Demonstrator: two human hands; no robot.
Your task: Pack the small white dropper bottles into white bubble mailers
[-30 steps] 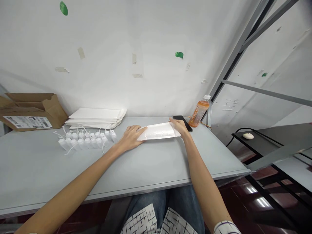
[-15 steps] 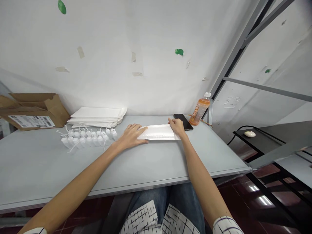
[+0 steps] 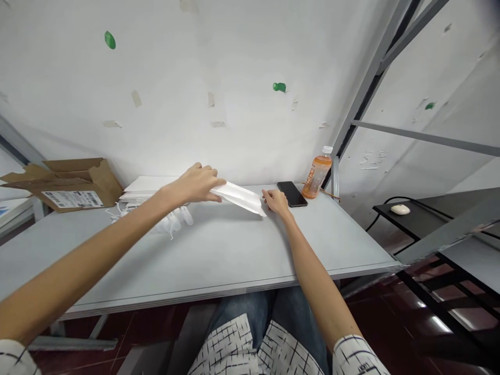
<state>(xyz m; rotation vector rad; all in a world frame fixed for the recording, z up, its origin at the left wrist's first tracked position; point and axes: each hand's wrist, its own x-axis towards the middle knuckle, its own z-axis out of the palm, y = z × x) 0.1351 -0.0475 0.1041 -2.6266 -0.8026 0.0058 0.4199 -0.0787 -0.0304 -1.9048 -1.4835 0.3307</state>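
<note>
My left hand [image 3: 201, 183] grips the left end of a white padded envelope [image 3: 240, 198], thumb below and fingers over the top. The envelope is folded into a long narrow shape and tilted, its left end raised above the table and its right end lower. Close beside that lower end is my right hand [image 3: 276, 202], fingers curled in, with nothing visible in them. Partly behind my left forearm, several small white bottles with cords [image 3: 175, 221] stand in a cluster. A stack of flat white envelopes [image 3: 146, 185] lies behind them, partly covered by my arm.
An open cardboard box [image 3: 84, 182] with a label stands at the table's back left. A black phone [image 3: 292, 194] lies right of my right hand, and a bottle of orange drink [image 3: 317, 174] is beside it. A white mouse [image 3: 400, 209] rests on a dark surface at right.
My left hand has lifted its end of the envelope off the table, tilting it. My right hand, earlier on the envelope's right end, now appears to have let go.
</note>
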